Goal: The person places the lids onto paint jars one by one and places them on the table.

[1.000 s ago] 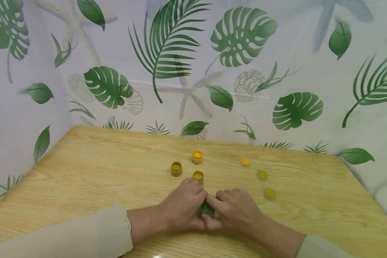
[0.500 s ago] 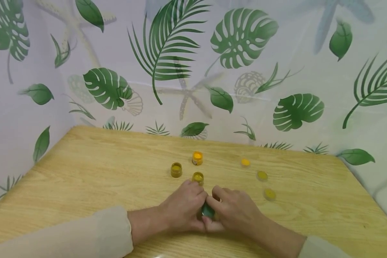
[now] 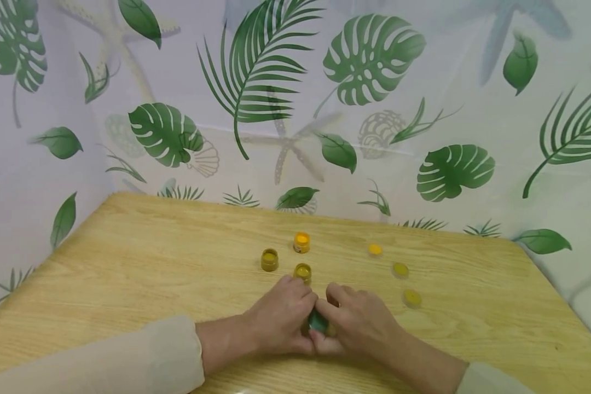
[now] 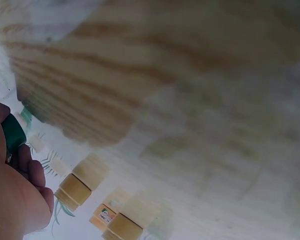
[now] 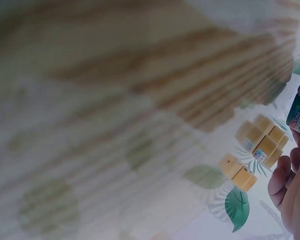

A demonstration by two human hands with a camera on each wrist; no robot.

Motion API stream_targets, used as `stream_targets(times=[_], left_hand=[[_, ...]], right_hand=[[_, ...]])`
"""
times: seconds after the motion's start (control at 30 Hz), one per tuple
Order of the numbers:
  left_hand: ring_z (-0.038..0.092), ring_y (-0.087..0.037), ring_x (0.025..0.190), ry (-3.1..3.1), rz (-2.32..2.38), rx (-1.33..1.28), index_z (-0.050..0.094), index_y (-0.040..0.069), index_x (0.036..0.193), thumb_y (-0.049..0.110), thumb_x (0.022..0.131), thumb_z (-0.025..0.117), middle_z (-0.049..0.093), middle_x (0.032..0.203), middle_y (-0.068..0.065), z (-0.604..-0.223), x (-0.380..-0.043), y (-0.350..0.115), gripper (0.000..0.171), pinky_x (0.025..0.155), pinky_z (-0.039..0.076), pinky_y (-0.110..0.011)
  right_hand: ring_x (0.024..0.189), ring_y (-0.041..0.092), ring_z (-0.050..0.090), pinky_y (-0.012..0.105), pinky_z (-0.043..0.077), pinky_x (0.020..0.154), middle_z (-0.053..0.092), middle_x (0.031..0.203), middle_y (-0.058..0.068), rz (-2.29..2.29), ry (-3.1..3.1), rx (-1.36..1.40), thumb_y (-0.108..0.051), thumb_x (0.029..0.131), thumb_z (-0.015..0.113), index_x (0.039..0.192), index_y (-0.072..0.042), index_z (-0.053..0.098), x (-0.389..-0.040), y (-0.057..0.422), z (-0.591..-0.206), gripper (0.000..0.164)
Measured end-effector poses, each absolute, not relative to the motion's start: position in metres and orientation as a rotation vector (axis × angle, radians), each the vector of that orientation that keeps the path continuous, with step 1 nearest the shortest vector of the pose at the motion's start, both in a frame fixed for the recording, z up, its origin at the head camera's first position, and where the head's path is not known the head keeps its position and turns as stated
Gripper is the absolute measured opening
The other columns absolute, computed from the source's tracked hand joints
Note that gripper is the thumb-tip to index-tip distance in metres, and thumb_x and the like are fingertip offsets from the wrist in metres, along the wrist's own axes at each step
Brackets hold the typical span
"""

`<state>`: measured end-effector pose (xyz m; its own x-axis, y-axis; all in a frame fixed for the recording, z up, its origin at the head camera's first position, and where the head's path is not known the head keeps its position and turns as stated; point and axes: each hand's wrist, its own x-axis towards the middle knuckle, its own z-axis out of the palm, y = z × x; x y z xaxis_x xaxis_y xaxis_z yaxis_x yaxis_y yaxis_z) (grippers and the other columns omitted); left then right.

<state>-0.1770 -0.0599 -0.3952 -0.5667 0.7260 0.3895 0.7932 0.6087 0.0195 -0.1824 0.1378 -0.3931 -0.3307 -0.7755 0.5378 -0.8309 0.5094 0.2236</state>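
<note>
Both your hands meet low at the near middle of the desk (image 3: 177,246), around a small, dark green, round jar (image 3: 318,322). Your left hand (image 3: 282,317) curls its fingers about the jar from its side; your right hand (image 3: 363,322) pinches it from the other, thumb near you, forefinger across the far edge. Reads as a hold-and-counter-hold: one hand steadies, the other has purchase. You can't tell from here whether the jar touches the desk, nor whether its top is capped; your fingers cover too much. The right wrist view does catch a printed label on its side.

Beyond your hands, three jars stand upright and uncapped, presumably so the contents stay level: a small orange-yellow jar (image 3: 301,243) farthest off, a squat olive-yellow jar (image 3: 269,260) to its left and nearer you, and a second olive-yellow jar (image 3: 302,270) just past your left hand, its lower part hidden. Contact there can't be judged.

Well to the right, three flat round lids lie apart from one another: an orange one (image 3: 375,250) and two olive ones (image 3: 400,270) (image 3: 412,298). Their colours match the jars; the separate row likely leaves your elbow room and keeps the pairs easy to tell.
</note>
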Motion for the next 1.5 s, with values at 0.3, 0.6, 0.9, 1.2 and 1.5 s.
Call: stream_targets(times=[0.3, 0.6, 0.9, 1.2, 1.5], left_hand=[[0.041, -0.004, 0.071, -2.626, -0.27, -1.218, 0.062, 0.017, 0.081, 0.045, 0.074, 0.077, 0.052, 0.074, 0.012, -0.394, -0.174, -0.059, 0.032, 0.071, 0.033, -0.02], [0.05, -0.006, 0.078, -2.741, -0.254, -1.146, 0.067, 0.016, 0.087, 0.05, 0.078, 0.07, 0.06, 0.081, 0.01, -0.391, -0.174, -0.061, 0.035, 0.076, 0.04, -0.024], [0.049, -0.013, 0.073, -2.855, -0.088, -0.874, 0.052, 0.018, 0.067, 0.043, 0.084, 0.063, 0.055, 0.075, 0.004, -0.386, -0.174, -0.064, 0.033, 0.074, 0.04, -0.03], [0.051, -0.019, 0.075, -2.833, -0.133, -0.727, 0.046, 0.016, 0.065, 0.034, 0.082, 0.061, 0.049, 0.071, 0.0, -0.39, -0.183, -0.067, 0.029, 0.071, 0.04, -0.034], [0.051, -0.018, 0.07, -2.798, -0.041, -0.663, 0.051, 0.01, 0.07, 0.039, 0.083, 0.062, 0.05, 0.071, -0.004, -0.393, -0.195, -0.07, 0.033, 0.062, 0.045, -0.032]], right_hand=[[0.054, 0.001, 0.024, 0.012, 0.019, 0.045, 0.043, 0.075, -0.005, 0.103, -2.168, 1.31, -0.046, 0.078, 0.064, 0.081, -0.017, 0.06, -0.182, 0.141, -0.395, 0.029], [0.052, 0.0, 0.023, 0.012, 0.019, 0.044, 0.045, 0.074, -0.005, 0.108, -2.222, 1.293, -0.049, 0.088, 0.056, 0.071, -0.019, 0.054, -0.183, 0.153, -0.398, 0.035], [0.053, -0.002, 0.023, 0.011, 0.02, 0.045, 0.044, 0.073, -0.008, 0.074, -2.312, 1.216, -0.048, 0.084, 0.062, 0.071, -0.02, 0.057, -0.182, 0.177, -0.397, 0.031], [0.054, -0.005, 0.024, 0.01, 0.023, 0.045, 0.045, 0.074, -0.009, 0.057, -2.331, 1.143, -0.051, 0.09, 0.055, 0.073, -0.022, 0.057, -0.18, 0.211, -0.396, 0.033], [0.054, -0.008, 0.02, 0.008, 0.02, 0.044, 0.042, 0.073, -0.011, 0.063, -2.298, 1.115, -0.055, 0.097, 0.041, 0.073, -0.023, 0.056, -0.183, 0.247, -0.399, 0.043]])
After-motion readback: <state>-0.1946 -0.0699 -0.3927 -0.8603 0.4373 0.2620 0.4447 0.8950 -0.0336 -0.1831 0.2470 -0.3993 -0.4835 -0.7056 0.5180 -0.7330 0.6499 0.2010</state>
